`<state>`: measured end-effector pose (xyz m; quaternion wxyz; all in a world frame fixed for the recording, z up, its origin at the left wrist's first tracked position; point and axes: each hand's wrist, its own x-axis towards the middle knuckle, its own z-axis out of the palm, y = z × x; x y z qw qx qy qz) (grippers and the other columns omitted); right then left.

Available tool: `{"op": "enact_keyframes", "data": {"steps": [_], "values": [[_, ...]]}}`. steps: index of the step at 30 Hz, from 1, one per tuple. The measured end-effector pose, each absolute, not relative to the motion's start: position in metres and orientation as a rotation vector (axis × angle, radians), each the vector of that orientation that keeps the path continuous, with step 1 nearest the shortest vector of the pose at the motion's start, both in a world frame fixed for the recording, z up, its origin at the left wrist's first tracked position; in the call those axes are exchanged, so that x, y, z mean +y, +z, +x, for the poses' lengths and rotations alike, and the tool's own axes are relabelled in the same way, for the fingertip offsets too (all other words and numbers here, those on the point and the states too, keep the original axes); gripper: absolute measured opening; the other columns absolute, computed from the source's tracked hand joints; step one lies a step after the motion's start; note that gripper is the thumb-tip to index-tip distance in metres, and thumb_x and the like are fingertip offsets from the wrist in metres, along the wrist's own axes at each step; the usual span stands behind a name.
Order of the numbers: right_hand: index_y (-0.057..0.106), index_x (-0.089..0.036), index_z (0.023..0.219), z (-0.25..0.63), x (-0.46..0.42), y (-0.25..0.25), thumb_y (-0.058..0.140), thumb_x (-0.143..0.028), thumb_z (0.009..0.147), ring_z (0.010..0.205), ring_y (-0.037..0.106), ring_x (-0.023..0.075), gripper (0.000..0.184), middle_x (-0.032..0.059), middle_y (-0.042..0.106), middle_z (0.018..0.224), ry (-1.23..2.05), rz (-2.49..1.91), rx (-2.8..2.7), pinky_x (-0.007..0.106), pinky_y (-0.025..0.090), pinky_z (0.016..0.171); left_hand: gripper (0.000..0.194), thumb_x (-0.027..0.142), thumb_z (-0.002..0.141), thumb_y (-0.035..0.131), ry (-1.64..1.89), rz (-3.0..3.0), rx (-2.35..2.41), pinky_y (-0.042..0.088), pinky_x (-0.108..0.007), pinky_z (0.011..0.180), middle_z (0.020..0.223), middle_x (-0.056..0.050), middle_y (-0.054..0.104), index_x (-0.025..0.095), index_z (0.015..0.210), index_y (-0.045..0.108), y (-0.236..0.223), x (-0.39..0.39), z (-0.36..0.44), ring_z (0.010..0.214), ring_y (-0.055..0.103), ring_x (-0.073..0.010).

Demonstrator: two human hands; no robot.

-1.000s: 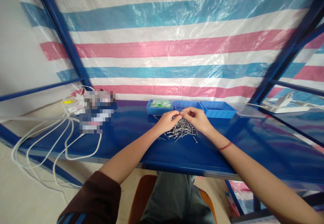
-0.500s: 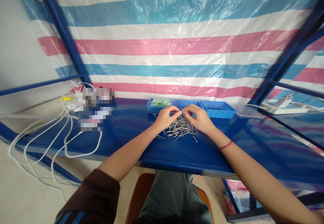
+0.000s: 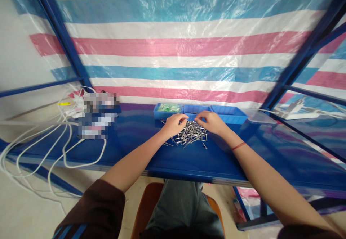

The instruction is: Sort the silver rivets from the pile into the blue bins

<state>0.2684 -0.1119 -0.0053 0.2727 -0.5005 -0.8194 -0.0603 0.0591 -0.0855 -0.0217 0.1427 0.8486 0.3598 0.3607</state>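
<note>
I held left grip (image 3: 175, 125) and right grip (image 3: 213, 122) apart, both curled, couldn't tell if either pinched anything, loose pile of thin silver metal fasteners (image 3: 191, 134) lay between them on glossy blue desk (image 3: 178, 165), three blue plastic bins (image 3: 233, 118) sat behind

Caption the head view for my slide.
Left hand and right hand at piled metal pieces, three blue bins behind.

Silvery fasteners (image 3: 191, 134), blue bins (image 3: 232, 119), dark-blue tabletop (image 3: 175, 164), pink-white-blue striped sheet (image 3: 173, 46)
</note>
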Motion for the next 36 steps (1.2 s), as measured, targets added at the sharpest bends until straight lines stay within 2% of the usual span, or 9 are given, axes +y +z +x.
{"op": "enact_keyframes", "data": {"steps": [4, 9, 13, 16, 20, 23, 26, 32, 36], "values": [[0.071, -0.019, 0.084, 0.256, -0.117, -0.010, 0.059, -0.028, 0.080, 0.073, 0.062, 0.0187, 0.016, 0.0061, 0.068, 0.081, 0.013, -1.234, -2.342, 0.030, 0.045, 0.070, 0.021, 0.021, 0.087, 0.049, 1.014, 2.472, 1.035, 0.047, -0.033, 0.091, 0.098, -0.004, 0.069, 0.019, 0.097, 0.068, -0.019, -0.087, 0.059, 0.095, 0.063, -0.0174], [0.068, -0.019, 0.075, 0.246, -0.120, -0.011, 0.055, -0.016, 0.077, 0.074, 0.061, 0.0173, 0.013, 0.0056, 0.066, 0.080, 0.054, -1.163, -2.323, 0.030, 0.045, 0.072, 0.022, 0.021, 0.086, 0.048, 0.963, 2.490, 1.015, 0.048, -0.031, 0.087, 0.096, -0.003, 0.070, 0.021, 0.095, 0.068, -0.017, -0.089, 0.058, 0.092, 0.063, -0.0173], [0.061, -0.018, 0.076, 0.242, -0.126, -0.005, 0.051, -0.013, 0.073, 0.064, 0.055, 0.0135, 0.012, 0.0022, 0.064, 0.074, 0.084, -1.149, -2.204, 0.027, 0.043, 0.065, 0.020, 0.020, 0.084, 0.052, 0.972, 2.476, 1.007, 0.049, -0.031, 0.084, 0.094, -0.003, 0.070, 0.020, 0.097, 0.068, -0.018, -0.088, 0.058, 0.090, 0.064, -0.0173], [0.060, -0.018, 0.079, 0.239, -0.131, 0.000, 0.052, -0.015, 0.071, 0.058, 0.052, 0.0117, 0.012, 0.0006, 0.063, 0.072, 0.113, -1.148, -2.047, 0.026, 0.043, 0.061, 0.022, 0.026, 0.080, 0.060, 0.968, 2.425, 0.953, 0.050, -0.031, 0.083, 0.093, -0.003, 0.071, 0.021, 0.101, 0.066, -0.020, -0.088, 0.058, 0.089, 0.066, -0.0177], [0.058, -0.019, 0.077, 0.234, -0.133, 0.000, 0.055, -0.021, 0.070, 0.064, 0.056, 0.0135, 0.008, 0.0008, 0.063, 0.071, 0.268, -1.112, -1.782, 0.027, 0.045, 0.062, 0.027, 0.031, 0.076, 0.067, 0.959, 2.356, 0.843, 0.050, -0.031, 0.084, 0.094, -0.004, 0.072, 0.020, 0.101, 0.065, -0.018, -0.092, 0.058, 0.091, 0.067, -0.0186], [0.057, -0.019, 0.073, 0.231, -0.133, 0.000, 0.061, -0.025, 0.067, 0.067, 0.059, 0.0143, 0.010, 0.0016, 0.064, 0.070, 0.469, -1.064, -1.614, 0.028, 0.047, 0.065, 0.016, 0.029, 0.081, 0.063, 1.089, 2.317, 0.840, 0.050, -0.030, 0.083, 0.091, -0.003, 0.072, 0.019, 0.093, 0.066, -0.015, -0.095, 0.059, 0.088, 0.067, -0.0169], [0.058, -0.018, 0.072, 0.230, -0.133, 0.000, 0.066, -0.030, 0.065, 0.060, 0.056, 0.0129, 0.016, 0.0006, 0.062, 0.064, 0.655, -1.046, -1.528, 0.029, 0.048, 0.061, 0.016, 0.031, 0.085, 0.058, 1.209, 2.289, 0.835, 0.050, -0.028, 0.080, 0.086, -0.002, 0.072, 0.018, 0.087, 0.067, -0.013, -0.095, 0.060, 0.082, 0.066, -0.0152], [0.061, -0.017, 0.074, 0.227, -0.138, 0.002, 0.069, -0.034, 0.066, 0.057, 0.056, 0.0112, 0.020, 0.0000, 0.062, 0.063, 0.887, -1.064, -1.438, 0.026, 0.049, 0.058, 0.013, 0.029, 0.083, 0.060, 1.352, 2.163, 0.796, 0.051, -0.027, 0.077, 0.083, -0.002, 0.071, 0.018, 0.088, 0.065, -0.011, -0.095, 0.061, 0.079, 0.066, -0.0136], [0.062, -0.018, 0.080, 0.225, -0.139, 0.001, 0.066, -0.035, 0.069, 0.056, 0.056, 0.0106, 0.021, 0.0020, 0.065, 0.071, 1.008, -1.046, -1.406, 0.024, 0.045, 0.051, 0.010, 0.025, 0.084, 0.058, 1.396, 2.162, 0.756, 0.051, -0.027, 0.076, 0.082, -0.001, 0.070, 0.018, 0.088, 0.064, -0.009, -0.098, 0.061, 0.077, 0.065, -0.0128]]}}
